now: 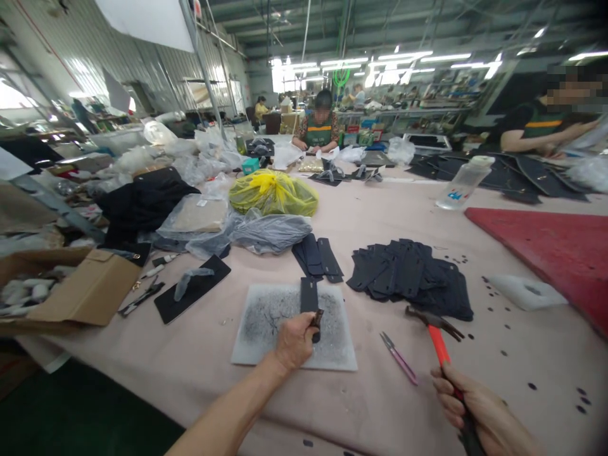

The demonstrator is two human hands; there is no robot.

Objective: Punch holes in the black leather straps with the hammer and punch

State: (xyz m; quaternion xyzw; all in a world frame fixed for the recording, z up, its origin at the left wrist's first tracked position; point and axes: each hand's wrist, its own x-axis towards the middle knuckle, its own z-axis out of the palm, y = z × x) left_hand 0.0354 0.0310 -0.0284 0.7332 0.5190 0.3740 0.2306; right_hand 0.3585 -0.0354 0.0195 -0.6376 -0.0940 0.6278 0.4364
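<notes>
At the near edge of the desk (380, 209), I see the left grip (294, 342) closed round a short dark punch (317, 318). The punch's tip meets the near end of a dark strip (309, 294), which lies lengthwise on a scuffed white cutting pad (342, 345). The right grip (479, 415) is wrapped tight round the handle of a red-handled hammer (441, 345). The hammer's head is right of the pad, well apart from the punch. Pink-handled snips (399, 358) lie between pad and hammer. Behind them sits a heap of dark cut pieces (411, 275), with a smaller stack (317, 256) just beyond the pad and a red mat (555, 247) at far right.
</notes>
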